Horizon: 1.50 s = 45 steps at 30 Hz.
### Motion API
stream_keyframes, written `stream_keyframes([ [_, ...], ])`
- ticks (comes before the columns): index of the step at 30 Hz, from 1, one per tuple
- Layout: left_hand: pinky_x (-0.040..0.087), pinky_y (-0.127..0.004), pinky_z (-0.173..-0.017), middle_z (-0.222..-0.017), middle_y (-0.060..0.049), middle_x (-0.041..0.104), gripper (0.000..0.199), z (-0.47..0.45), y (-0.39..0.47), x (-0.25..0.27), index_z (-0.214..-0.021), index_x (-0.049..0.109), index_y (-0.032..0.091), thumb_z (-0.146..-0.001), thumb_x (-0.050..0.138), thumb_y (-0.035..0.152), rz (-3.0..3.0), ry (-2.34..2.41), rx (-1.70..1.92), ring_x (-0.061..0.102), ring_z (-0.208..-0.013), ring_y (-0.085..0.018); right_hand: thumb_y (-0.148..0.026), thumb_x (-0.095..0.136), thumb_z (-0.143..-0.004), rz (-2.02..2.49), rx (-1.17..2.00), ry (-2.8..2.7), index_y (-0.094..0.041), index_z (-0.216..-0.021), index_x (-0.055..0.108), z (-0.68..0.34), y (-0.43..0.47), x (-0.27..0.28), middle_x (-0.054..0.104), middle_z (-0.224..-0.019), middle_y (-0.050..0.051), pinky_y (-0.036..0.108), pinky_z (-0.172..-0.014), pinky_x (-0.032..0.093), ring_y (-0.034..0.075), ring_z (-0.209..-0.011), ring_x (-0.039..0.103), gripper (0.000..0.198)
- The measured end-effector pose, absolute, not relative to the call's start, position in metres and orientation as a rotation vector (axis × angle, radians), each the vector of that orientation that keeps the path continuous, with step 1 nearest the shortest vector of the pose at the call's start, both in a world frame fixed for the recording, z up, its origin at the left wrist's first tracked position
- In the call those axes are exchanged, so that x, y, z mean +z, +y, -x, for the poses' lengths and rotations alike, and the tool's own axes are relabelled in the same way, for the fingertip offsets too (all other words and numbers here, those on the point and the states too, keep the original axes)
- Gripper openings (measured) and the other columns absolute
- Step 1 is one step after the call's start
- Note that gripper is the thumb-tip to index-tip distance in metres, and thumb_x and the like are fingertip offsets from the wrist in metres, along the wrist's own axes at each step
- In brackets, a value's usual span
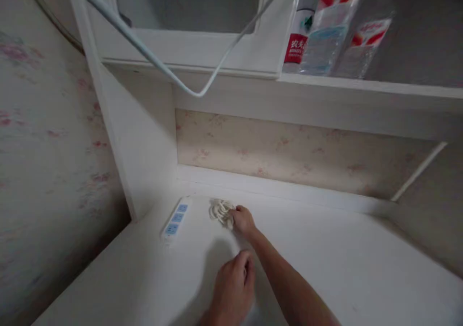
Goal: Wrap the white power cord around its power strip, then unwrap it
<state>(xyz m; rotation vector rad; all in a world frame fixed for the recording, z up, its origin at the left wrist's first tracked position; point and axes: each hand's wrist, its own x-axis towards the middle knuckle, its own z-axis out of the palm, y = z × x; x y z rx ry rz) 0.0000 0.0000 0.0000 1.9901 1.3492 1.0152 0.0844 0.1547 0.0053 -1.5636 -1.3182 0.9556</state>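
Note:
A white power strip [176, 218] with blue socket faces lies at the left of the white desktop [325, 263]. To its right sits a loosely coiled white power cord [220, 211]. My right hand [243, 221] reaches forward and is closed on the right side of this coil, its fingertips partly hidden. Nearer to me, my left hand [233, 282] is above the desktop with its fingers curled into a fist. Whatever may be inside that fist is hidden.
A pale cable [197, 93] hangs in a loop across the upper view. Plastic bottles [325, 41] stand on the upper right shelf [372, 86]. A white side panel [141, 138] and floral wallpapered wall [54, 138] bound the left. A closed cabinet door [195, 51] is above.

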Motion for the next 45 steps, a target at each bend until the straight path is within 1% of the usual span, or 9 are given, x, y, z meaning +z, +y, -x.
stream_keyframes([
  [9, 0.046, -0.027, -0.073, -0.086, -0.005, 0.065, 0.020, 0.014, 0.020, 0.008, -0.088, 0.059, 0.021, -0.089, 0.040, 0.029, -1.874, 1.375, 1.383, 0.060, -0.080, -0.017, -0.032, 0.057, -0.069, 1.330, 1.078, -1.187, -0.017, -0.071, 0.060, -0.116, 0.050, -0.007, 0.057, -0.062, -0.002, 0.024, -0.055, 0.036, 0.014, -0.058, 0.048, 0.015],
  [14, 0.049, -0.030, -0.071, -0.091, -0.007, 0.067, 0.026, 0.034, 0.037, 0.005, -0.100, 0.059, 0.018, -0.086, 0.045, 0.034, -1.752, 1.377, 1.325, 0.062, -0.080, -0.018, -0.031, 0.062, -0.071, 1.214, 1.174, -1.154, -0.017, -0.078, 0.059, -0.132, 0.009, -0.010, 0.056, -0.065, -0.001, 0.024, -0.057, 0.036, 0.014, -0.061, 0.048, 0.016],
  [17, 0.049, -0.034, -0.083, -0.102, -0.008, 0.065, 0.029, 0.032, 0.034, 0.002, -0.108, 0.059, 0.019, -0.087, 0.046, 0.033, -1.899, 1.257, 1.227, 0.060, -0.094, -0.019, -0.037, 0.063, -0.075, 1.164, 1.140, -1.210, -0.016, -0.087, 0.061, -0.137, -0.003, -0.013, 0.056, -0.069, 0.000, 0.025, -0.060, 0.037, 0.014, -0.064, 0.048, 0.024],
  [20, 0.040, -0.038, -0.099, -0.120, -0.009, 0.058, 0.033, 0.026, 0.025, 0.001, -0.116, 0.057, 0.021, -0.086, 0.048, 0.031, -2.089, 1.191, 1.187, 0.051, -0.113, -0.021, -0.043, 0.062, -0.078, 1.114, 1.109, -1.261, -0.016, -0.093, 0.063, -0.138, -0.007, -0.015, 0.053, -0.069, -0.001, 0.025, -0.060, 0.036, 0.013, -0.063, 0.045, 0.031],
  [22, 0.038, -0.039, -0.102, -0.125, -0.008, 0.055, 0.035, 0.024, 0.023, 0.001, -0.121, 0.055, 0.023, -0.087, 0.048, 0.031, -2.177, 1.175, 1.155, 0.048, -0.117, -0.021, -0.045, 0.061, -0.079, 1.077, 1.124, -1.291, -0.016, -0.093, 0.064, -0.137, -0.009, -0.013, 0.053, -0.069, 0.000, 0.025, -0.060, 0.035, 0.013, -0.064, 0.044, 0.032],
  [28, 0.045, -0.036, -0.090, -0.101, -0.005, 0.065, 0.020, 0.030, 0.026, 0.007, -0.100, 0.064, 0.022, -0.086, 0.049, 0.025, -2.256, 1.226, 1.154, 0.056, -0.098, -0.020, -0.047, 0.060, -0.080, 1.050, 1.143, -1.392, -0.016, -0.099, 0.065, -0.136, -0.012, -0.011, 0.056, -0.076, 0.003, 0.027, -0.066, 0.038, 0.015, -0.071, 0.048, 0.037],
  [31, 0.045, -0.035, -0.086, -0.094, -0.004, 0.065, 0.016, 0.032, 0.026, 0.008, -0.094, 0.064, 0.021, -0.084, 0.051, 0.021, -2.254, 1.277, 1.167, 0.056, -0.094, -0.020, -0.046, 0.063, -0.078, 1.037, 1.196, -1.396, -0.020, -0.110, 0.059, -0.136, -0.011, -0.020, 0.054, -0.074, 0.000, 0.026, -0.065, 0.039, 0.013, -0.069, 0.049, 0.041],
  [36, 0.043, -0.036, -0.081, -0.087, -0.003, 0.064, 0.010, 0.032, 0.028, 0.004, -0.088, 0.062, 0.021, -0.082, 0.054, 0.023, -2.212, 1.386, 1.218, 0.056, -0.088, -0.021, -0.041, 0.068, -0.075, 1.004, 1.243, -1.343, -0.023, -0.112, 0.051, -0.136, -0.011, -0.024, 0.055, -0.075, -0.002, 0.027, -0.067, 0.041, 0.013, -0.068, 0.051, 0.044],
  [45, 0.043, -0.035, -0.077, -0.083, -0.005, 0.064, 0.016, 0.031, 0.029, 0.003, -0.085, 0.061, 0.019, -0.085, 0.049, 0.030, -2.186, 1.446, 1.216, 0.056, -0.084, -0.021, -0.039, 0.068, -0.075, 1.010, 1.191, -1.423, -0.018, -0.091, 0.060, -0.138, -0.018, -0.002, 0.054, -0.080, 0.001, 0.027, -0.067, 0.044, 0.014, -0.073, 0.052, 0.028],
])
